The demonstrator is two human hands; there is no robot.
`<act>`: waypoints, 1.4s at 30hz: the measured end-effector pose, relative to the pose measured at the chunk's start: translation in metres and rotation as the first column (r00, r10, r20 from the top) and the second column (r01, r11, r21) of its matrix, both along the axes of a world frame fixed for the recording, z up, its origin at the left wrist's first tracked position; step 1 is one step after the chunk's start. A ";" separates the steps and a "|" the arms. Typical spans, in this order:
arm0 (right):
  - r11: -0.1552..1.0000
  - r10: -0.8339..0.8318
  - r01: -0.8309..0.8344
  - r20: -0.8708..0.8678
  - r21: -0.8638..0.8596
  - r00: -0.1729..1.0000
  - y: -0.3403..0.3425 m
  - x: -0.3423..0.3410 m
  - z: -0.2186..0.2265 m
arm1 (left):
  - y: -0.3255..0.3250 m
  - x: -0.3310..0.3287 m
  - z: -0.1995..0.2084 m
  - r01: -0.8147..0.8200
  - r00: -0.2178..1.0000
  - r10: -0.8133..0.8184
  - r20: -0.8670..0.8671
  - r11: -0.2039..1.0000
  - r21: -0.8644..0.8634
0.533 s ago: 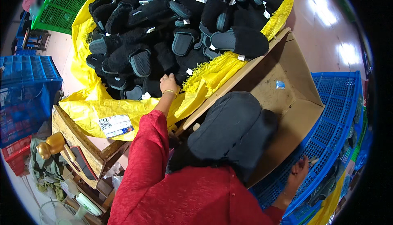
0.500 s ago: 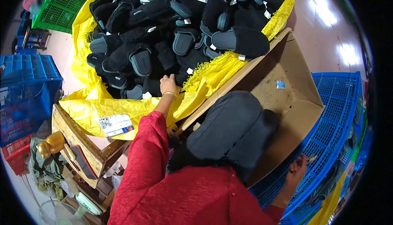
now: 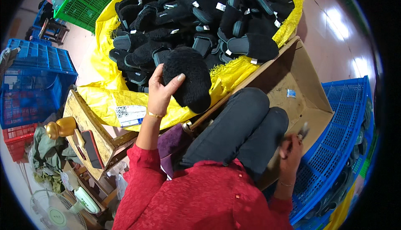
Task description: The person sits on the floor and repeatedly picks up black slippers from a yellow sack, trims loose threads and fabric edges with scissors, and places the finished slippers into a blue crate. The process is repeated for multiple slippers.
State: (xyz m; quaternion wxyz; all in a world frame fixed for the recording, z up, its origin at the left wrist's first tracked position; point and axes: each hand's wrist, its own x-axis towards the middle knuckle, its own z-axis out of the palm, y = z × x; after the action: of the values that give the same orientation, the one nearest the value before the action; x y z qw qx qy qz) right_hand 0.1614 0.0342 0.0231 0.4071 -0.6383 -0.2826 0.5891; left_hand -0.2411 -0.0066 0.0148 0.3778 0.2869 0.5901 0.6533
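My left hand (image 3: 160,94) grips a fuzzy black slipper (image 3: 189,76), thumb on top, raised in front of the heap. Behind it lies a big pile of black slippers (image 3: 167,19) with grey soles and white tags, inside a yellow woven sack (image 3: 104,91). At the right, over the edge of the cardboard box (image 3: 307,73), my right hand (image 3: 291,151) is closed. A small light-coloured tool (image 3: 304,130) sticks out from its fingers; motion blur hides its exact kind.
A small blue packet (image 3: 291,93) lies in the box. Blue crates (image 3: 334,142) stand at the right, more blue crates (image 3: 35,69) at the left. A worn wooden table (image 3: 85,123) bears a phone (image 3: 92,148) and a gold figurine (image 3: 60,128). A fan (image 3: 56,213) stands lower left.
My left hand has drawn one slipper up out of the sack toward me. My right hand has risen from beside the blue crate to the box edge. The whole view has shifted slightly.
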 end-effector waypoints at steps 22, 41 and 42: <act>0.763 0.623 -0.631 0.103 0.139 0.775 -0.075 0.006 0.002 | -0.027 0.143 0.021 0.901 0.292 -0.905 -0.310 0.369 -0.226; 0.826 0.394 -0.529 0.470 0.197 0.790 -0.098 0.016 0.006 | -0.007 0.191 0.019 0.841 0.436 -0.899 -0.038 0.422 -0.338; 0.822 0.385 -0.533 0.495 0.201 0.779 -0.095 0.020 0.010 | -0.006 0.191 0.021 0.817 0.444 -0.891 -0.097 0.447 -0.365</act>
State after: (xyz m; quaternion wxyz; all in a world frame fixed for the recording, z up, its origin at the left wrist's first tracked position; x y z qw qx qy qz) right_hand 0.1817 -0.0613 0.0331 0.2763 -0.5851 -0.6090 0.4587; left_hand -0.0502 -0.0130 0.0362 0.6057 0.5812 0.4889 0.2373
